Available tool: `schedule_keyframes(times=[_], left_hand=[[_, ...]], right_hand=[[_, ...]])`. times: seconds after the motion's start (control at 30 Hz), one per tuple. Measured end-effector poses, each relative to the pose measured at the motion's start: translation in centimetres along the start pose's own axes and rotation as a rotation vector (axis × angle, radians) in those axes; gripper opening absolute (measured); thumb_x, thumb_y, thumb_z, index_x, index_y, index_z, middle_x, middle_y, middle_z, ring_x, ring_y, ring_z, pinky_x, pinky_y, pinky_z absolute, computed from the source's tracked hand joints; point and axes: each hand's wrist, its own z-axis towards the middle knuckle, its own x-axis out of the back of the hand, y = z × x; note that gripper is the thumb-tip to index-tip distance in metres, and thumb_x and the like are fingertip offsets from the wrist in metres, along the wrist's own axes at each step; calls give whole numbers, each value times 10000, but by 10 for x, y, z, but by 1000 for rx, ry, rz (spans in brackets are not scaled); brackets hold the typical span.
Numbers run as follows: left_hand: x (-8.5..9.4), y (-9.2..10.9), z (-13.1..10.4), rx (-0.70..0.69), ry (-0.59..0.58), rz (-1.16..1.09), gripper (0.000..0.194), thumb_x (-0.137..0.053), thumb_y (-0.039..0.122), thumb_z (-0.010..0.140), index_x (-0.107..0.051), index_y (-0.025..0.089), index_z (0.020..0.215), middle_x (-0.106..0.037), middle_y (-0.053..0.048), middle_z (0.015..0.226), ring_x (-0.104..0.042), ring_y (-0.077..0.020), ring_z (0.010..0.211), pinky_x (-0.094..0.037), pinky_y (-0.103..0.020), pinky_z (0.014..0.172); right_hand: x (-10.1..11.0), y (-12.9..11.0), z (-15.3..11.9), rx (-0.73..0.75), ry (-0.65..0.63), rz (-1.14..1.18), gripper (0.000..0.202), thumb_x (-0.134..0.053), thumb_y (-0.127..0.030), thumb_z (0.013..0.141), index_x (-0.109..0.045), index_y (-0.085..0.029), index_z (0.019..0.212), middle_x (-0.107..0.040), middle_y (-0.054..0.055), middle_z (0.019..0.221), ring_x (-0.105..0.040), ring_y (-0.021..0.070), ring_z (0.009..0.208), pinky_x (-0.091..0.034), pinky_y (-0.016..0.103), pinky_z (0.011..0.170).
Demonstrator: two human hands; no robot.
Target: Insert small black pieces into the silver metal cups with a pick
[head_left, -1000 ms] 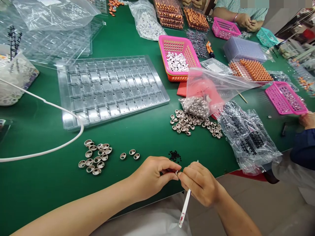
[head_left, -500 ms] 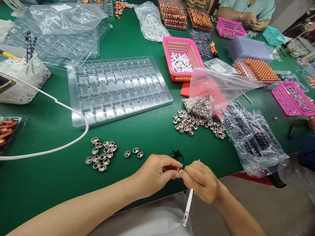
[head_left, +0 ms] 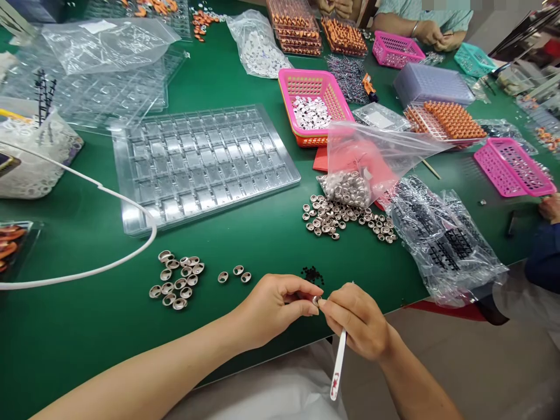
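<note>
Near the table's front edge, my left hand (head_left: 273, 306) pinches a small silver metal cup-shaped part (head_left: 315, 300) between thumb and fingertips. My right hand (head_left: 361, 321) meets it from the right, its fingertips against the part. Within the right hand's curled fingers lie slim white tweezers (head_left: 338, 364) with red marks at the lower end; their tip pokes out just above the knuckles. Behind the hands is a little heap of tiny black pieces (head_left: 311, 275). To the left lie three silver parts (head_left: 238, 270) and a larger cluster of silver parts (head_left: 179, 283).
A clear compartment tray (head_left: 205, 169) lies beyond the hands. More silver parts (head_left: 328, 216) spill from a plastic bag (head_left: 350, 188). A pink basket (head_left: 336, 96) holds white pieces. A bag of black parts (head_left: 450, 245) lies right. A white cable (head_left: 109, 265) crosses the left. Co-workers' hands (head_left: 431, 35) show at the back.
The view has shifted slightly, so the tabletop things sit a little further left. Both hands stay together at the silver part, which shows a bit more clearly between the fingertips.
</note>
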Motion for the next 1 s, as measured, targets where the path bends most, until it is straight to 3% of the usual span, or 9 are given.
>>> schedule_keyframes(times=[0.23,0.4,0.53,0.63,0.77,0.87,1.0], left_hand=[[-1,0,0,32,-17,-103,187,-763,206,713,-805,158,889,-758,-16,761,-673,-150,697,-564,-246,690],[-2,1,0,28,-35,-120,188,-753,213,725,-794,156,899,-769,-25,793,-687,-159,721,-574,-262,719],[0,0,1,26,-22,-85,192,-762,243,744,-788,163,917,-779,-36,832,-701,-168,748,-577,-267,736],[1,0,2,19,-7,-67,193,-767,250,749,-786,166,922,-781,-38,851,-704,-165,748,-576,-259,732],[0,0,2,2,30,-35,172,-764,252,754,-780,169,904,-779,-41,846,-709,-172,751,-581,-265,734],[0,1,2,-25,71,18,152,-758,247,762,-775,170,892,-772,-42,833,-710,-178,761,-583,-267,740],[2,1,2,-52,134,89,147,-747,236,779,-767,165,906,-774,-47,843,-716,-176,759,-589,-261,738]], right_hand=[[-3,-2,0,-48,61,-38,397,-638,-49,891,-595,-171,1267,-689,54,876,-592,146,676,-486,291,567],[2,-9,5,-137,173,40,404,-644,-47,887,-597,-186,1264,-661,59,887,-637,159,745,-559,291,603],[7,-14,2,-367,308,168,229,-491,-206,1005,-665,-212,1153,-628,107,1022,-635,227,937,-580,406,745],[7,-14,0,-464,472,253,385,-333,-373,1069,-691,-231,1049,-602,130,1149,-614,267,1053,-562,495,841],[4,-15,2,-497,611,337,423,-304,-466,1072,-668,-256,1027,-554,79,959,-597,198,816,-543,366,608],[3,-20,1,-558,598,427,368,-347,-433,1071,-654,-236,1021,-552,58,893,-581,167,697,-533,335,534],[3,-29,-6,-628,515,450,233,-493,-358,1034,-676,-219,1071,-627,86,950,-664,226,845,-623,405,644]])
